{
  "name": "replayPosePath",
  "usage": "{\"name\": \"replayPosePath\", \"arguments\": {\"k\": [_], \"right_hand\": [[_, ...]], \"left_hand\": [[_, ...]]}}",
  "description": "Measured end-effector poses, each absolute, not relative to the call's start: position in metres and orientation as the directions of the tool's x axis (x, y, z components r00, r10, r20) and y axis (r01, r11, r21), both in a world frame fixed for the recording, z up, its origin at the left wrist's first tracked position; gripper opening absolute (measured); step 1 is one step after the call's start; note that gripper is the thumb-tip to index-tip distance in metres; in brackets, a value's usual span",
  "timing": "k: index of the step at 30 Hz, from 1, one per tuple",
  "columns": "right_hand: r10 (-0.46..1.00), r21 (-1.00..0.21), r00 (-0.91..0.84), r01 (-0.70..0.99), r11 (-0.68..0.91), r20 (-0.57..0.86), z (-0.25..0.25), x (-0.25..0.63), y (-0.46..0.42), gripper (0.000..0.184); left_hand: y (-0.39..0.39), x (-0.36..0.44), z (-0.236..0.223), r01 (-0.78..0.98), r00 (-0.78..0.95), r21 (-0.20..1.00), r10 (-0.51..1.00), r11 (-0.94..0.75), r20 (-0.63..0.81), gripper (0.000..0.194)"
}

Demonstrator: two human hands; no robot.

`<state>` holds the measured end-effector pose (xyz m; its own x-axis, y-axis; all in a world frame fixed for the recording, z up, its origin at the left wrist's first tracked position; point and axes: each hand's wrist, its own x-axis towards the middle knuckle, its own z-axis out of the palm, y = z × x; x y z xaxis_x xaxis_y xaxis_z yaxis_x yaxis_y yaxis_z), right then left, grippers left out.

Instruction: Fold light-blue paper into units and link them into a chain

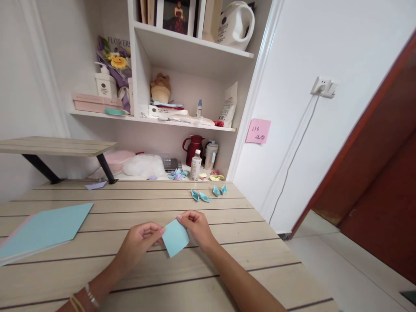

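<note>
Grips both engaged on one pc. of paper: L. grip (140, 239) pinches the left corner of a light-blue square sheet (176, 239) btw. thumb & fingers; R. grip (196, 227) pinches the top corner likewise. Sheet is held over the bench (162, 284), nr. centre; clearance beneath it can't be told. No crease seen on the visible face.

Handling, in inspector's judgement: pressure shd. be light, tips only, so corners don't dent; sheet kept flat & evenly tensioned btw. both grips. Any crease calls for edges & corners matched first, then one firm fingertip run against the bench, not mid-air. Skewed corners are main risk.

Mat'ls: sheet matte, thin, crisp-edged. Bench top pale wood-look boards w/ narrow dark grooves; a groove under the paper cd. mark it, so plain board preferred. Four folded light-blue paper pcs. (216, 191) nr. rear edge, in two pairs, angular & pointed. At left, stack of larger paper sheets (48, 227) lies flat, blue on top, pink & yellow edges below. Lilac paper pc. (95, 185) beside black riser leg (105, 169).
</note>
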<state>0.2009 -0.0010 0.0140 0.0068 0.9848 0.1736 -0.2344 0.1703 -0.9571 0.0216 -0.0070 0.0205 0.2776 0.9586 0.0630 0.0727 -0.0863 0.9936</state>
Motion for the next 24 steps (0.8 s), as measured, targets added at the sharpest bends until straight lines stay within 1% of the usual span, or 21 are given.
{"name": "replayPosePath", "arguments": {"k": [2,6,9,13,16,20,22,24], "right_hand": [[0.987,-0.96,0.011,-0.232,0.156,0.158,0.0142,0.2016,-0.001,0.025],[0.99,-0.959,-0.032,-0.254,0.126,0.139,0.0154,0.2044,-0.0017,0.026],[0.991,-0.961,-0.029,-0.248,0.12,0.131,0.0146,0.2056,-0.0011,0.024],[0.99,-0.963,0.009,-0.229,0.142,0.143,0.0123,0.2066,0.0014,0.022],[0.988,-0.962,0.005,-0.227,0.15,0.153,0.012,0.2081,0.0021,0.022],[0.986,-0.975,-0.116,-0.2,0.093,0.118,0.0143,0.2082,-0.0012,0.022],[0.98,-0.987,-0.183,-0.155,0.049,0.078,0.0155,0.2067,-0.0038,0.022],[0.976,-0.994,-0.214,-0.104,0.018,0.04,0.016,0.2047,-0.0059,0.022]], "left_hand": [[-0.0063,0.0213,0.0193,0.068,0.282,0.996,0.959,-0.053,0.031,0.024],[-0.0053,0.022,0.0178,0.046,0.177,0.999,0.984,-0.027,0.018,0.025],[-0.0045,0.023,0.0164,0.034,0.152,0.999,0.988,-0.015,0.01,0.025],[-0.0039,0.0231,0.014,0.01,0.192,1.0,0.981,0.011,-0.013,0.026],[-0.0041,0.0217,0.0145,-0.001,0.26,1.0,0.965,0.03,-0.028,0.027],[-0.0042,0.0195,0.0164,-0.01,0.343,1.0,0.939,-0.011,0.014,0.028],[-0.0042,0.0195,0.0161,0.016,0.36,0.999,0.933,-0.032,0.024,0.025],[-0.0045,0.0202,0.0154,0.052,0.381,0.998,0.925,-0.039,0.016,0.023]]}}
